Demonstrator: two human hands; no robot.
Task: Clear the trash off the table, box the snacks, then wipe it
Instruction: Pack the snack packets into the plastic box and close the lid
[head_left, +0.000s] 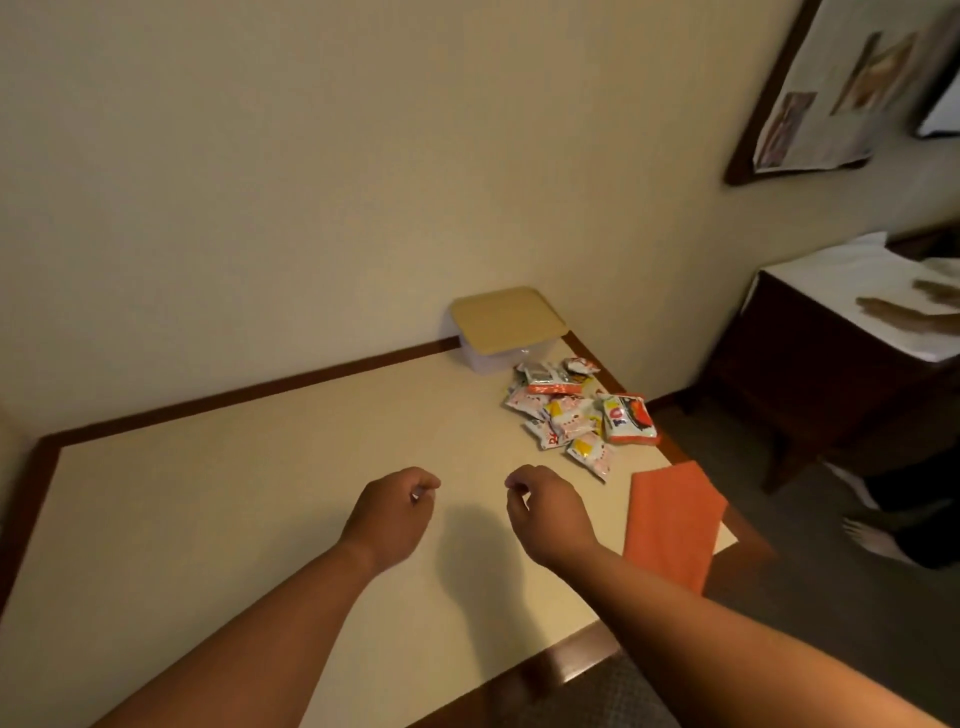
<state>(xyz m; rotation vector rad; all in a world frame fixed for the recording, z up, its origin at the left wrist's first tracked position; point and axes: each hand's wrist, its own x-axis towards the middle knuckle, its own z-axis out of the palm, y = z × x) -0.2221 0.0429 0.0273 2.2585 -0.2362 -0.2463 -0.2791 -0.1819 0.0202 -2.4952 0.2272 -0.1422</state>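
Note:
A pile of several snack packets, white, orange and yellow, lies near the far right corner of the cream table. Behind it, in the corner against the wall, stands a clear plastic box with a tan lid, lid on. An orange cloth lies folded at the table's right edge. My left hand and my right hand hover side by side over the table's middle, fingers curled loosely inward, nothing visible in either. Both hands are well short of the snacks.
The table has a dark wood border and sits against a beige wall. To the right stands a dark wooden cabinet with a white cloth on top. A person's bare foot shows on the carpet at far right. A framed picture hangs upper right.

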